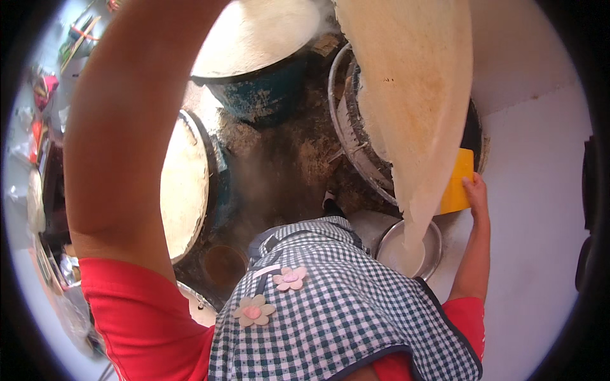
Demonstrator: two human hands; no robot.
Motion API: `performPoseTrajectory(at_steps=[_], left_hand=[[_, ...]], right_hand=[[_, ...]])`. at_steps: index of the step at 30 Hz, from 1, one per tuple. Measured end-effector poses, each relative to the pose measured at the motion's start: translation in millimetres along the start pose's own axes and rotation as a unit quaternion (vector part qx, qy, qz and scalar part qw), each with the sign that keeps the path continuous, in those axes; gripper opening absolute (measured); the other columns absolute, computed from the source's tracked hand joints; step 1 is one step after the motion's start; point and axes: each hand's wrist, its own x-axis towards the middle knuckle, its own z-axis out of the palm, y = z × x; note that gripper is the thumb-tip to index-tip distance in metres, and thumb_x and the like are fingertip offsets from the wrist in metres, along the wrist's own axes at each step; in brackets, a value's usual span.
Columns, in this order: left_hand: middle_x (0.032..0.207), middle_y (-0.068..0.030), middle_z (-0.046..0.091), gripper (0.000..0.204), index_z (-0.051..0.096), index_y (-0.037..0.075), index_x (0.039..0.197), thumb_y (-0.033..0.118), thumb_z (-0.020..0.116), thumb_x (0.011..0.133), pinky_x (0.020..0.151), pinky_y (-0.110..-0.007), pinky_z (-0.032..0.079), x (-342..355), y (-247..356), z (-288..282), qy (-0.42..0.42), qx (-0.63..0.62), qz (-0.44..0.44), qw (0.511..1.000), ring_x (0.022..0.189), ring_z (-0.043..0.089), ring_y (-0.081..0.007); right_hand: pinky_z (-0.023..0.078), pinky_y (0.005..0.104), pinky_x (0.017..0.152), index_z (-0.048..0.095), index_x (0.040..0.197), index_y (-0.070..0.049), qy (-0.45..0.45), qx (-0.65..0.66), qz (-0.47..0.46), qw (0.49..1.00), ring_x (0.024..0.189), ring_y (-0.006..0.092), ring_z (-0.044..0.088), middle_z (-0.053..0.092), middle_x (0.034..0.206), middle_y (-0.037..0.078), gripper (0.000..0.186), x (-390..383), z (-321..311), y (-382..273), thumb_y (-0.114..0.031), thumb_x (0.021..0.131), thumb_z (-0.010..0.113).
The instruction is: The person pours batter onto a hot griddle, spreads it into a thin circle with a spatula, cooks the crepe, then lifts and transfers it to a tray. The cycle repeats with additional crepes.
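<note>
A large, thin, pale flatbread sheet hangs down from the top edge, narrowing to a ragged tip at a metal bowl. My raised left arm runs out past the top edge, so my left hand is out of view. Low on the right, my right hand is closed on a flat yellow scraper, which is partly behind the sheet's right edge. Behind the sheet stands a round drum stove with a metal rim, its top mostly covered. Pale liquid or batter appears to be in the bowl.
Two more drum stoves with broad pale round tops stand at the upper middle and left. A white wall rises close on the right. Clutter and plastic bags line the far left. The floor between the stoves looks dark and stained.
</note>
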Motion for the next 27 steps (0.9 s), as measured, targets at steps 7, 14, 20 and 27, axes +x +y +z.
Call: performPoseTrajectory(at_steps=[7,14,20,27], left_hand=[[0.075,-0.0105,0.061,0.009,0.061,0.005,0.077,0.013,0.058,0.079,0.069,-0.035,0.047,-94.1,8.8,9.7,0.075,0.049,0.021,0.996,0.073,0.060,-0.0259],[0.123,-0.0183,0.047,0.024,0.065,0.009,0.095,-0.001,0.054,0.076,0.095,-0.039,0.036,-225.2,42.6,81.7,0.337,0.103,-0.302,0.886,0.116,0.043,-0.0322],[0.133,-0.0148,0.036,0.057,0.030,0.007,0.134,0.047,0.031,0.093,0.096,-0.039,0.038,-298.5,83.8,190.3,0.555,-0.613,-0.396,0.400,0.118,0.041,-0.0276],[0.131,-0.0158,0.040,0.069,0.032,0.004,0.132,0.055,0.041,0.086,0.094,-0.041,0.040,-349.7,76.2,227.6,0.500,-0.775,-0.314,0.225,0.117,0.043,-0.0297]], right_hand=[[0.046,0.0282,0.075,0.054,0.106,0.002,-0.054,-0.030,-0.032,0.998,0.082,0.0149,0.058,0.061,0.094,0.007,0.032,-27.1,86.5,-6.7,-0.014,0.079,0.059],[0.047,0.0282,0.074,0.055,0.105,0.002,-0.027,-0.080,-0.050,0.995,0.082,0.0156,0.059,0.061,0.094,0.008,0.032,-23.6,114.0,-8.2,-0.015,0.079,0.059],[0.047,0.0272,0.074,0.054,0.107,0.003,-0.047,-0.010,-0.035,0.998,0.083,0.0152,0.058,0.061,0.095,0.009,0.032,-34.5,118.6,4.6,-0.014,0.081,0.058],[0.046,0.0270,0.076,0.052,0.109,0.002,-0.058,-0.021,0.010,0.998,0.083,0.0141,0.057,0.059,0.097,0.008,0.032,-36.0,122.4,-3.6,-0.013,0.081,0.057]])
